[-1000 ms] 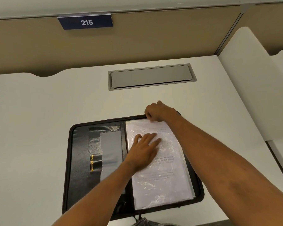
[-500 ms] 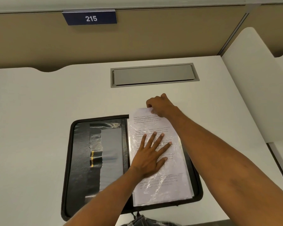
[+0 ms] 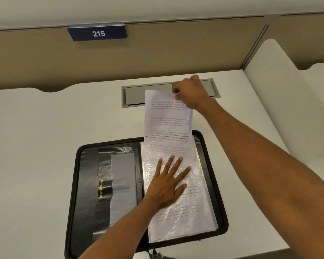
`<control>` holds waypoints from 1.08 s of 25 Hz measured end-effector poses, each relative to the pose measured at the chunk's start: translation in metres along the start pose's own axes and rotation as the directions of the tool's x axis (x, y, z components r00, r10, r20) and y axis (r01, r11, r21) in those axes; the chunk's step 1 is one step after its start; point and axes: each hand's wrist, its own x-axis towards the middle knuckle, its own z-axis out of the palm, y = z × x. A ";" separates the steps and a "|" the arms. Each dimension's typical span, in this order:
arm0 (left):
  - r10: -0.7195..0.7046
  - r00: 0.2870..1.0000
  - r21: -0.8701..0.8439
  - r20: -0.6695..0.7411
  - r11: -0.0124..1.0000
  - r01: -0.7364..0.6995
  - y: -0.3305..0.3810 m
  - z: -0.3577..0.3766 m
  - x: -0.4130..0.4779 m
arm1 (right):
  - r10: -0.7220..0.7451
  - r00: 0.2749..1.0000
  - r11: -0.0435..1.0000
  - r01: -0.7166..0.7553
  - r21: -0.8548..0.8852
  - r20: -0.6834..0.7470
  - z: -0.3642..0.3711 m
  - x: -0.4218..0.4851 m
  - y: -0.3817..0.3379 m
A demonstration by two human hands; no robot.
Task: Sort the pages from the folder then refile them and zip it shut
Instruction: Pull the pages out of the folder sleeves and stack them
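Pinch grip, right hand (image 3: pixel 190 94): thumb and curled fingers nip the far right corner of one printed page (image 3: pixel 167 120); the fingers behind the sheet are hidden.
Flat press, left hand (image 3: pixel 168 186): fingers straight and fanned, bearing down on the plastic sleeves (image 3: pixel 185 214) in the right half of the folder (image 3: pixel 86 184).

Item: page. Lower part inside the top sleeve, in the folder's right half. Upper part stands out past the folder's far edge, bowed a little.
Handling, as judged: very light, thin and limp. It likely creases or tears if tugged from one corner. Better taken along the top edge, drawn straight away from the folder's near edge.

Item: sleeves. Crinkled, glossy, probably slick and clingy, so apt to lift with the page. Best braced by a flat palm.

Item: folder. Black, zip-round, open flat on the desk (image 3: pixel 36 146). Left half carries a pocket (image 3: pixel 120 174) with yellow lettering. Probably stiff enough to stay put.

Also present: grey hatch (image 3: pixel 135 96) just beyond the folder's far edge; number plate (image 3: pixel 97 33) well beyond it.
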 end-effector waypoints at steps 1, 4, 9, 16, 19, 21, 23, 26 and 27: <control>-0.001 1.000 0.001 0.003 1.000 0.001 0.000 0.000 0.000 | -0.004 1.000 1.000 0.005 0.022 -0.031 -0.011 0.001 -0.001; 0.003 1.000 0.013 0.015 1.000 -0.003 0.001 0.000 0.000 | -0.012 0.994 0.997 0.020 0.076 -0.107 -0.043 0.000 -0.007; 0.030 0.999 0.016 0.011 0.999 -0.030 0.002 0.001 0.002 | -0.058 0.969 0.988 0.091 0.128 -0.239 -0.089 -0.014 -0.026; -0.504 0.748 -0.533 -0.431 0.811 0.240 -0.009 -0.044 -0.010 | -0.202 0.935 0.973 0.226 0.053 -0.292 -0.116 -0.058 -0.070; -0.791 0.516 -0.882 -0.328 0.453 0.133 -0.046 -0.097 -0.020 | -0.226 0.949 0.969 0.243 0.053 -0.220 -0.114 -0.072 -0.090; -0.788 0.523 -0.902 -0.326 0.424 0.077 -0.076 -0.124 -0.032 | -0.255 0.952 0.965 0.262 0.021 -0.171 -0.111 -0.078 -0.105; -0.750 0.574 -0.910 -0.327 0.415 0.023 -0.097 -0.141 -0.050 | -0.266 0.953 0.961 0.273 0.035 -0.146 -0.112 -0.083 -0.121; -0.730 0.609 -0.945 -0.310 0.307 -0.113 -0.109 -0.155 -0.077 | -0.231 0.963 0.940 0.257 0.225 -0.137 -0.111 -0.084 -0.142; -0.736 0.609 -0.953 -0.296 0.273 -0.133 -0.113 -0.158 -0.085 | -0.211 0.967 0.911 0.248 0.330 -0.145 -0.108 -0.081 -0.145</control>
